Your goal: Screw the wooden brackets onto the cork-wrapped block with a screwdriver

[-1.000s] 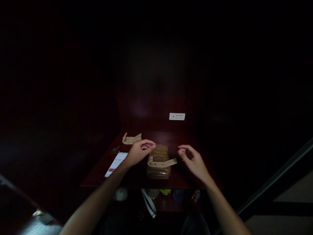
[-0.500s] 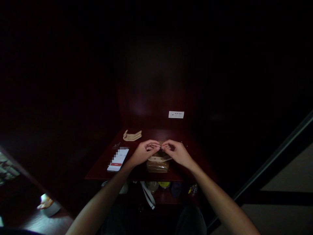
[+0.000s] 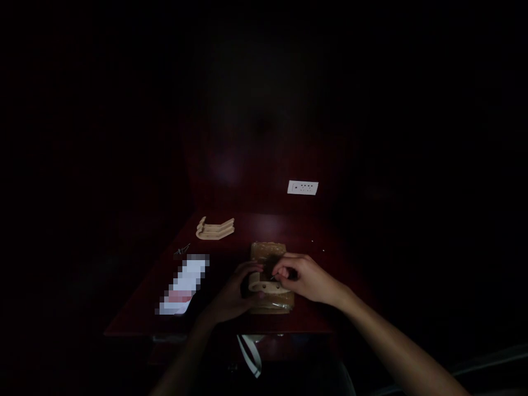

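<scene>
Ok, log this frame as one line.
left hand: against tan holed strap | right hand: pinching thin metal pin | beneath strap: brown plastic-wrapped packet

We can read no text in this view. The phone (image 3: 183, 285) screen is pixelated and illegible. The wall outlet plate (image 3: 302, 187) shows only socket holes, and the wrapped pack (image 3: 264, 254) shows no legible print.
</scene>
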The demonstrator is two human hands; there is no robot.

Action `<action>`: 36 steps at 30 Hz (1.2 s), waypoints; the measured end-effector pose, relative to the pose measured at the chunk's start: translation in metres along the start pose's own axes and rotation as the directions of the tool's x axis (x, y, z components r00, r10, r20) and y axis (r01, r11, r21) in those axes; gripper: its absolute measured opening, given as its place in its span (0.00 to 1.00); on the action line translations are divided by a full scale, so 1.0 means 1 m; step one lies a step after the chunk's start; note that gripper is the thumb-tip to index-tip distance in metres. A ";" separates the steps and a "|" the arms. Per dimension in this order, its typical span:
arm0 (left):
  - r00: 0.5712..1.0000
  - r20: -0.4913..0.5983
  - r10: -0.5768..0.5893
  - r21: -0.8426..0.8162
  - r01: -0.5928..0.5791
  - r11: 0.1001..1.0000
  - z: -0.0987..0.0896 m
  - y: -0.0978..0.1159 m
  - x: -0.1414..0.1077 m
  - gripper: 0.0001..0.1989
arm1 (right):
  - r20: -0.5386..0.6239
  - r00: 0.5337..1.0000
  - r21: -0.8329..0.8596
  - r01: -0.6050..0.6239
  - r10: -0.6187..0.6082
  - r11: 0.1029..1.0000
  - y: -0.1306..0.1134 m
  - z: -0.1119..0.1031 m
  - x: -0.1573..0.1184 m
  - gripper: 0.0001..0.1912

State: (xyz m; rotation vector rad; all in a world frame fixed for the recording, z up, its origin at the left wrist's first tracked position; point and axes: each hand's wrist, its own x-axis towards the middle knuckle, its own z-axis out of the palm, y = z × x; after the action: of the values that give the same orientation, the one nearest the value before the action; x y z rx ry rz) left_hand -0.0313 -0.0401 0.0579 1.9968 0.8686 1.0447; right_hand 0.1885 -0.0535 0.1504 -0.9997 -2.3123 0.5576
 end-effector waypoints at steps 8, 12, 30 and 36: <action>0.999 0.040 -0.024 -0.050 0.026 0.998 0.000 -0.010 0.002 0.21 | 0.195 0.980 -0.034 -0.037 0.043 0.999 -0.002 -0.009 0.017 0.13; 0.998 0.031 -0.054 -0.006 0.054 0.999 0.003 -0.010 0.006 0.19 | 0.243 0.967 -0.029 -0.067 0.072 0.997 0.003 -0.006 0.021 0.13; 0.988 0.011 -0.152 0.100 0.150 0.984 0.010 -0.023 0.001 0.14 | 0.358 0.927 -0.055 -0.100 0.113 0.994 0.012 0.007 0.027 0.09; 0.983 0.006 -0.181 0.107 0.179 0.978 0.011 -0.022 0.001 0.16 | 0.376 0.922 -0.083 -0.066 0.093 0.994 0.012 0.010 0.030 0.07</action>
State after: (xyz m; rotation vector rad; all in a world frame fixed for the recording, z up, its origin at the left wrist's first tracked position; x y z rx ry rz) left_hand -0.0267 -0.0308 0.0358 1.9676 1.0949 0.8953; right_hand 0.1714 -0.0247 0.1454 -1.1013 -2.6537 0.7675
